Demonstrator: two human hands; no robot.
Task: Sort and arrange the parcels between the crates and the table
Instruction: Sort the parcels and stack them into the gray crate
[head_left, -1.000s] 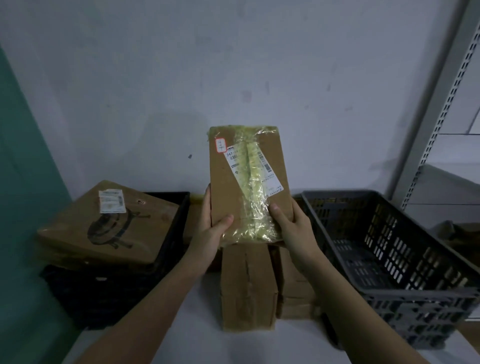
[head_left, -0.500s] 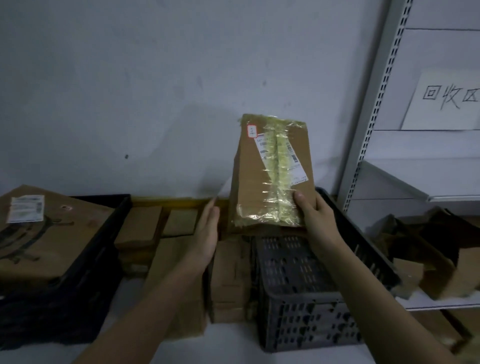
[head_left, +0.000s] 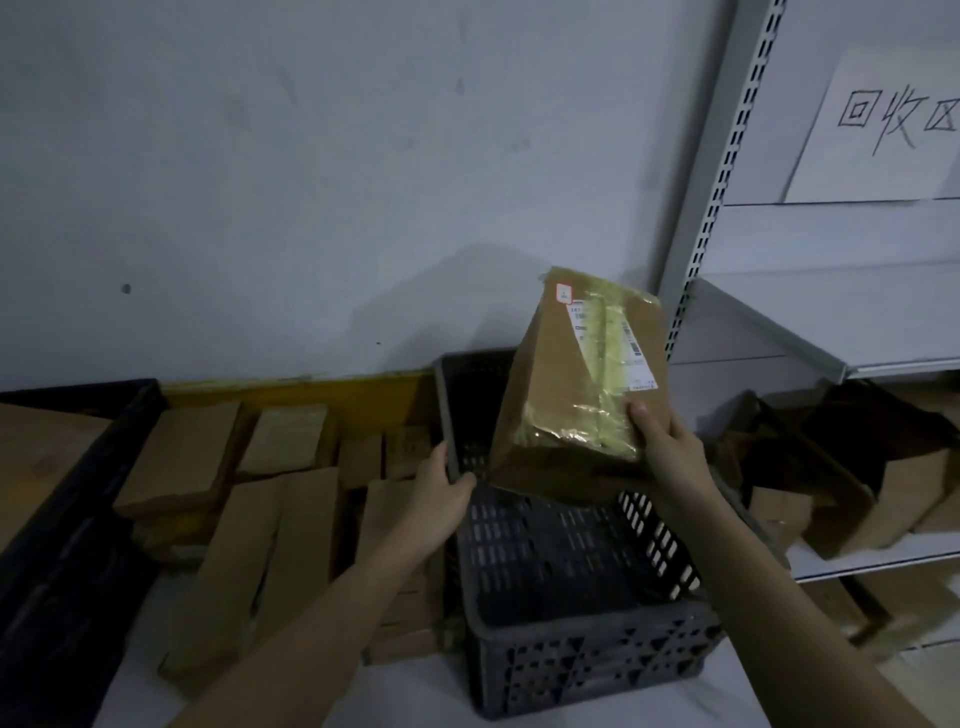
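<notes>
My right hand (head_left: 670, 452) grips a brown cardboard parcel (head_left: 566, 395) by its lower right corner; yellow tape and a white shipping label run down its face. The parcel is tilted and hangs over the back of a grey slatted crate (head_left: 587, 665) that looks empty inside. My left hand (head_left: 441, 499) holds the crate's left rim, thumb over the edge. Several more brown parcels (head_left: 228, 566) lie on the white table (head_left: 415, 696) to the left of the crate.
A black crate (head_left: 67, 514) stands at the far left with a brown parcel in it. A grey metal shelf unit (head_left: 769, 332) rises at the right, with torn cardboard (head_left: 841, 483) on its lower shelves and a handwritten paper sign (head_left: 893, 124) above. The wall runs close behind.
My right hand has carried the parcel to the right and down over the grey crate. My left hand let go of the parcel and now holds the crate's rim. The view swung right.
</notes>
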